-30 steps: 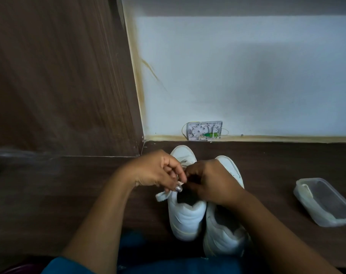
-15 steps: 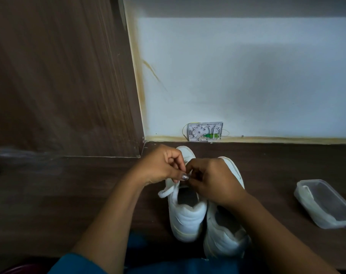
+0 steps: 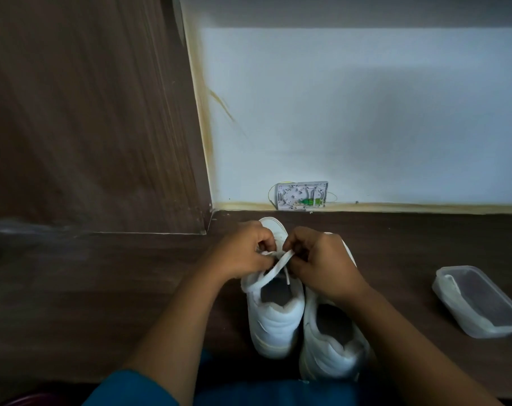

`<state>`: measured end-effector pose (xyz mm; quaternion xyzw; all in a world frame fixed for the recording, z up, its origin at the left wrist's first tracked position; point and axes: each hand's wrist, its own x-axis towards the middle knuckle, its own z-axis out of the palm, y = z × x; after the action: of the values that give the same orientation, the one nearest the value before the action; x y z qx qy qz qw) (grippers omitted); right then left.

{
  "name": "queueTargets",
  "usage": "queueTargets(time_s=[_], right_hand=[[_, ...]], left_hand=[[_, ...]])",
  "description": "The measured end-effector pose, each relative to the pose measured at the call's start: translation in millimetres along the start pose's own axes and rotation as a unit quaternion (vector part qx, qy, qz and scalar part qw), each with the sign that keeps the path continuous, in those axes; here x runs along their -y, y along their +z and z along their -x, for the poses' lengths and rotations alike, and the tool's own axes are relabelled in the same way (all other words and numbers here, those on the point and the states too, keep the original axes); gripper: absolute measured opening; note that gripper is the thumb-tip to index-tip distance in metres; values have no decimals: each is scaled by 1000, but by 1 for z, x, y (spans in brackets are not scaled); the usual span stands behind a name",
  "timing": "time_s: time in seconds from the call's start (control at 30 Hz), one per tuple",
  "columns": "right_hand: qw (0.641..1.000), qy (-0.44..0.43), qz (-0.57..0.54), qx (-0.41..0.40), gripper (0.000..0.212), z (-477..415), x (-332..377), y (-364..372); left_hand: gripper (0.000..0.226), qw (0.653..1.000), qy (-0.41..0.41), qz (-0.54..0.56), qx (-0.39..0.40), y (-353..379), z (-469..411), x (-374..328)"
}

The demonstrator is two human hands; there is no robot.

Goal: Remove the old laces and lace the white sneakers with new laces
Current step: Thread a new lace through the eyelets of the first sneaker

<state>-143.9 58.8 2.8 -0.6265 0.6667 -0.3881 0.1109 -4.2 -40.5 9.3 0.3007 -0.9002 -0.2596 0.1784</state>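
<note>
Pinching lace (image 3: 271,270) with curled left grip (image 3: 243,253) and right grip (image 3: 319,260), over sneaker (image 3: 275,323). Judging it light, limp, slippery; best pinching close to sneaker.

Dark wood-grain desk (image 3: 102,288) under the fingers (image 3: 262,235); beyond them pale wall (image 3: 366,112), small wall box (image 3: 301,196) (green parts inside) at its foot; left, brown wooden panel (image 3: 88,112). Dim light.

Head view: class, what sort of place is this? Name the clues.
Probably a home or office room, at a desk: dark wood-grain surface meeting a pale painted wall, an open cable junction box at its base, a clear plastic container lying nearby.
</note>
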Motion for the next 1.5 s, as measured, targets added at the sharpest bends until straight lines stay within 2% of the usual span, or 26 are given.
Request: queueTargets(time_s=[0.1,0.2,0.3,0.37,0.43,0.6,0.77,0.9,1.1,1.23,1.5], right_hand=[[1000,-4,3,-20,18,1,-3,1],[996,-54,36,-63,14,1,-4,2],[993,-73,-9,-96,14,0,-1,6],[995,-48,-38,-78,16,-1,-2,8],[999,-40,-2,-36,15,-1,-3,10],[997,-30,65,11,2,-3,-1,6],[993,-25,110,-20,6,-2,0,12],[986,-47,157,-16,9,-2,2,18],[982,-70,173,5,10,-2,1,15],[988,-62,141,-3,6,-2,1,13],[990,-45,132,25,20,-5,-4,16]], left_hand=[[9,996,-49,73,6,3,-2,3],[15,986,-82,142,25,6,-4,8],[9,983,-84,162,29,6,-4,11],[9,981,-80,176,30,7,-4,10],[8,980,-78,182,37,6,-3,10],[8,975,-80,200,59,3,-1,15],[10,977,-78,192,57,2,-2,14],[16,976,-77,196,59,-1,0,12],[28,959,-103,259,51,-5,1,8],[30,951,-117,285,40,-3,-1,11],[17,961,-81,253,77,0,-4,11]])
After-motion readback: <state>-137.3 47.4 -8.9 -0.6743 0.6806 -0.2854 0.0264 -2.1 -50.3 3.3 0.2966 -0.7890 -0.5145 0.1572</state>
